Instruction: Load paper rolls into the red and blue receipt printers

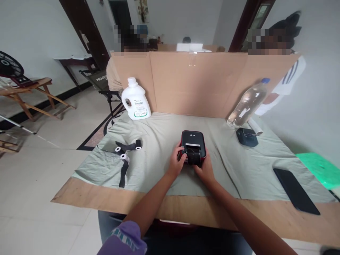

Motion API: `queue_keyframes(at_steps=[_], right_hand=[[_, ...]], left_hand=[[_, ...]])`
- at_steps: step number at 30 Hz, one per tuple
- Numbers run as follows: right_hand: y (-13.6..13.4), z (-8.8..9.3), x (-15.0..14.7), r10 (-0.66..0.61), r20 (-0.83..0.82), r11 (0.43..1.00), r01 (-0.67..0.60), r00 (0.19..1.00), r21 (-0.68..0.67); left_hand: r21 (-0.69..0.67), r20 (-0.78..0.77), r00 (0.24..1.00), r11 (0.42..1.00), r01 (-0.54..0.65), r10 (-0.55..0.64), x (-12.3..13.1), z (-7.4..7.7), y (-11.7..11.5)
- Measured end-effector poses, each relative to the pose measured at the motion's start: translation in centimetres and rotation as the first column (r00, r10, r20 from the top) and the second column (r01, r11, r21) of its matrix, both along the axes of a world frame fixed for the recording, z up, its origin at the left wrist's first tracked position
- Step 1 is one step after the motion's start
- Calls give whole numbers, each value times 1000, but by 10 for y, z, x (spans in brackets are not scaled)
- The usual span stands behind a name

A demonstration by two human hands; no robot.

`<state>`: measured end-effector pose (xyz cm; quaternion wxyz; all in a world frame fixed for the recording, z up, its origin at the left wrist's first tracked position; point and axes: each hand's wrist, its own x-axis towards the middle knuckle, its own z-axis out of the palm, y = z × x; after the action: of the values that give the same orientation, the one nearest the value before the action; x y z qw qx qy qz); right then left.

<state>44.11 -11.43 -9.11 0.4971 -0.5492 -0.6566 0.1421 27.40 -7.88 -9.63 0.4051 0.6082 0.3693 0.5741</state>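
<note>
A small black and red printer [193, 137] stands on the cloth in front of me. A dark roll or strip [193, 157] sits at its near side; I cannot tell if it is inside or outside the opening. My left hand [177, 161] is closed around the printer's left side, with fingers at the dark roll. Along the near right edge, my right hand [205, 170] grips the printer, its fingertips partly hidden beneath it. To the left lie several small rolls of black ribbon [124, 171] with white cores, partly unwound.
A white detergent jug [136, 101] and a tilted clear bottle [248, 102] stand near a cardboard divider [191, 85]. At right are a black device [247, 137], a phone [296, 191] and a green stool [320, 170]. Two people sit beyond the divider.
</note>
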Motion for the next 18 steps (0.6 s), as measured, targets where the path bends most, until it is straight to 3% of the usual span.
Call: queue_keyframes(at_steps=[8, 18], right_hand=[[-1, -1, -1, -50, 49, 999, 50, 998, -5], [7, -9, 7, -27, 2, 999, 27, 1000, 45]], left_hand=[[-21, 114, 989, 995, 101, -98, -3, -5, 7], [-1, 119, 987, 994, 109, -108, -1, -8, 19]])
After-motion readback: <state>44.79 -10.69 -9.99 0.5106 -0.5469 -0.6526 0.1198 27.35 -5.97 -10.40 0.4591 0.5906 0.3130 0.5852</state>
